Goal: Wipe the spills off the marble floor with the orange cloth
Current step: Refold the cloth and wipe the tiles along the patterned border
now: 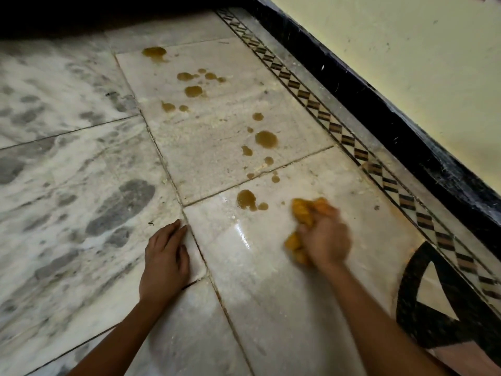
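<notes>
My right hand grips a bunched orange cloth and presses it on the marble floor; both are blurred by motion. Just left of the cloth lies a brown spill with a small drop beside it. Several more brown spills trail away across the pale tile, a large one in the middle and another at the far end. A wet shine streaks the tile between my hands. My left hand rests flat on the floor, fingers together, holding nothing.
A patterned diamond border strip runs along the floor's right side, beside a dark skirting and a cream wall. A dark curved inlay sits at the lower right. Grey-veined marble spreads to the left.
</notes>
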A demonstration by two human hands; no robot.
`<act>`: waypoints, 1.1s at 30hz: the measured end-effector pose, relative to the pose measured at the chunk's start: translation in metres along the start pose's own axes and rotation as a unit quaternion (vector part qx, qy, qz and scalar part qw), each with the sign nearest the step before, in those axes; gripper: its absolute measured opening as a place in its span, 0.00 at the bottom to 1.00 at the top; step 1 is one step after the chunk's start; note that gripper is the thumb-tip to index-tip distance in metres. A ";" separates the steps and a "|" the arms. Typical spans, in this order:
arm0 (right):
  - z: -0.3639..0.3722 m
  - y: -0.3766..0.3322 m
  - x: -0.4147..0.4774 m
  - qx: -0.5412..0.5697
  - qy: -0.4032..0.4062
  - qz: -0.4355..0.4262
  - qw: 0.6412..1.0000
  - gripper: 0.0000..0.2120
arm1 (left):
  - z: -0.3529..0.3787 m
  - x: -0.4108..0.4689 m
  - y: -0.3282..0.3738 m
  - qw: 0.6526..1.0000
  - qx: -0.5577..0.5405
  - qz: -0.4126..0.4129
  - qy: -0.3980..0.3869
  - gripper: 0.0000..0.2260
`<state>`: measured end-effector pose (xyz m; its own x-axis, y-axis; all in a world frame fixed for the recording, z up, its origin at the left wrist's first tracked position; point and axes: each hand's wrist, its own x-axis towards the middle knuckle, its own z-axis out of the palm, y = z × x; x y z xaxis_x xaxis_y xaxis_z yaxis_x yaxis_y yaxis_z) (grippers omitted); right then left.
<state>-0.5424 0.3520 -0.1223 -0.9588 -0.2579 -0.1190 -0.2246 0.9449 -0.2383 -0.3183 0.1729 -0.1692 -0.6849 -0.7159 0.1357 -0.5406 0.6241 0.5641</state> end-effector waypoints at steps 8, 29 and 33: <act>0.033 -0.101 -0.043 -0.026 -0.120 -0.329 0.936 0.23 | 0.000 -0.001 -0.004 0.997 -0.032 -0.052 0.045 0.21; 0.048 -0.163 -0.038 0.014 -0.122 -0.316 0.941 0.20 | 0.004 -0.001 0.005 0.990 -0.055 -0.105 0.077 0.26; 0.041 -0.131 0.016 0.068 -0.089 -0.266 0.957 0.21 | 0.005 -0.003 0.001 0.992 -0.048 -0.093 0.076 0.25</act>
<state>-0.5210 0.2159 -0.1325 -0.6675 -0.7370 -0.1062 -0.6362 0.6386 -0.4330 -0.3194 0.1774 -0.1735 -0.4916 -0.8597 0.1388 -0.5975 0.4490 0.6644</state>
